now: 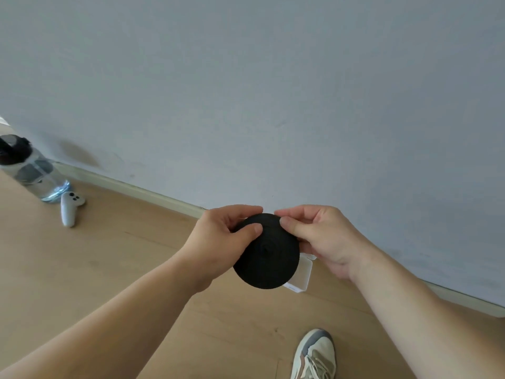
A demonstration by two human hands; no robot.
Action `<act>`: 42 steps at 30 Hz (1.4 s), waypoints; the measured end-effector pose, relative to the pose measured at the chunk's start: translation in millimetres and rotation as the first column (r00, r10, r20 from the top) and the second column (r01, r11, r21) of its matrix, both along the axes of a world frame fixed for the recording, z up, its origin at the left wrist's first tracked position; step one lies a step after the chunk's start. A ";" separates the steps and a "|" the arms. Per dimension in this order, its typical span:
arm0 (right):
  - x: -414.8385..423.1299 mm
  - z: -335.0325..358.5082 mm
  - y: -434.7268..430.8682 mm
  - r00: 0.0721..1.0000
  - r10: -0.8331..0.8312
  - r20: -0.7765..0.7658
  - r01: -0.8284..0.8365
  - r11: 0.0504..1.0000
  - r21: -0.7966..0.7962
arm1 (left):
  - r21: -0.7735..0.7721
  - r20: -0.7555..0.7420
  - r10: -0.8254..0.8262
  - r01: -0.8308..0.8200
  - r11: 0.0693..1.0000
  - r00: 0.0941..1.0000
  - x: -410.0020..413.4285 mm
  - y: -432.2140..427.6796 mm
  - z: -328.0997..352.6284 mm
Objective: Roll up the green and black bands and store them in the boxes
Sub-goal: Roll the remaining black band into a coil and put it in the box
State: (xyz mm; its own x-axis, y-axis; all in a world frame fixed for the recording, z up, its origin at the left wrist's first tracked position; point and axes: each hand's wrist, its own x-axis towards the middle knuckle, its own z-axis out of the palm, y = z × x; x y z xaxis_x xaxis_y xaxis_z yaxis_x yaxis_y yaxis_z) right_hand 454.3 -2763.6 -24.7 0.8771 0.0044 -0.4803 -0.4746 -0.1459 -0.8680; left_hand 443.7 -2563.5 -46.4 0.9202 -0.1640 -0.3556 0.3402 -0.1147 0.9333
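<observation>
while both hands pinch the black band (266, 254), coiled tight above the white box (302, 274), left hand (218, 239) and right hand (319, 236) should keep thumbs pressed to prevent unwinding.

Plain room, likely a home. Wood-plank floor (109, 269), painted wall (246, 91), skirting board (153, 194). Water bottle (32, 170) and white controller (69, 210) sit on the floor.

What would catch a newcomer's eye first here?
The rolled black band at centre, a tight disc held by the left hand and right hand, with a white box peeking out behind it. Next, the bottle and white controller on the floor at left, and a shoe at the bottom.
</observation>
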 end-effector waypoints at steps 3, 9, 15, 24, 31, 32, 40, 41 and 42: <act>1.0 -14.5 2.9 1.000 0.011 0.021 -0.007 0.984 -0.177 | 0.001 -0.071 -0.050 0.051 0.999 0.996 -1.7 0.9 -16.0; 10.1 -47.7 30.0 0.994 0.093 -0.051 -0.104 0.948 -0.300 | 0.023 -0.157 -0.145 0.150 0.988 0.977 5.6 22.6 -44.3; 37.6 -86.4 52.3 0.969 0.206 -0.134 -0.238 0.920 -0.310 | 0.158 -0.182 -0.020 0.049 0.986 0.983 18.0 29.2 -85.4; 79.3 -167.3 55.2 0.838 0.472 -0.275 -0.528 0.570 -0.630 | 0.372 -0.296 0.236 -0.116 0.921 0.925 31.5 46.0 -193.6; 103.5 -262.1 71.2 0.648 0.682 -0.340 -0.620 0.212 -0.755 | 0.386 -0.314 0.260 -0.127 0.914 0.913 46.6 48.7 -260.7; 105.2 -274.0 69.1 0.634 0.684 -0.360 -0.625 0.180 -0.759 | 0.380 -0.315 0.259 -0.129 0.916 0.913 49.3 48.0 -266.8; 102.9 -326.1 47.7 0.724 0.677 -0.132 -0.500 0.384 -0.777 | 0.381 -0.265 0.219 -0.107 0.919 0.939 55.9 54.2 -295.9; 104.0 -322.5 44.8 0.754 0.651 -0.085 -0.485 0.464 -0.741 | 0.391 -0.260 0.223 -0.109 0.914 0.940 56.6 57.1 -296.0; 106.0 -316.6 41.1 0.788 0.615 -0.041 -0.461 0.545 -0.700 | 0.397 -0.256 0.237 -0.122 0.910 0.937 57.3 59.9 -295.6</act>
State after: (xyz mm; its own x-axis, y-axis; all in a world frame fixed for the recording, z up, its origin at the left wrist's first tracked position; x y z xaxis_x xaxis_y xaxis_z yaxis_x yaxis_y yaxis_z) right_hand 560.3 -2722.5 -341.3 0.8851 0.2674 -0.3809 0.0478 -0.8664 -0.4970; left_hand 501.0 -2503.6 -342.0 0.7664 0.1897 -0.6137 0.6375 -0.3418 0.6905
